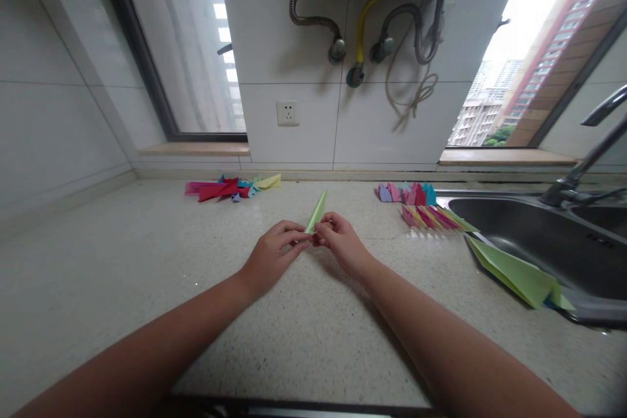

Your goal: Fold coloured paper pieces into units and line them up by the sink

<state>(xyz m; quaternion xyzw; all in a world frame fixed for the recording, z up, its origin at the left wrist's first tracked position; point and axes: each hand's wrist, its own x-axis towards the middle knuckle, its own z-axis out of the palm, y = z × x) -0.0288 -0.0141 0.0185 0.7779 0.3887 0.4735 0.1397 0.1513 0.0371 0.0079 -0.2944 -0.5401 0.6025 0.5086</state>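
A small folded piece of light green paper point(317, 211) stands between my hands over the middle of the counter, its narrow tip pointing up and away from me. My left hand point(279, 248) pinches its lower left corner between thumb and fingers. From the other side, my right hand point(340, 240) grips the lower right edge with fingertips pressed together. The fingers cover the paper's bottom end, so its folds there are hidden.
Colourful folded papers point(228, 188) lie in a heap at the back left. Rows of small folded papers point(431, 217) stand at the right. A larger green folded paper point(519, 271) rests by the steel sink point(494, 209). A socket point(288, 113) and pipes point(362, 19) are on the wall.
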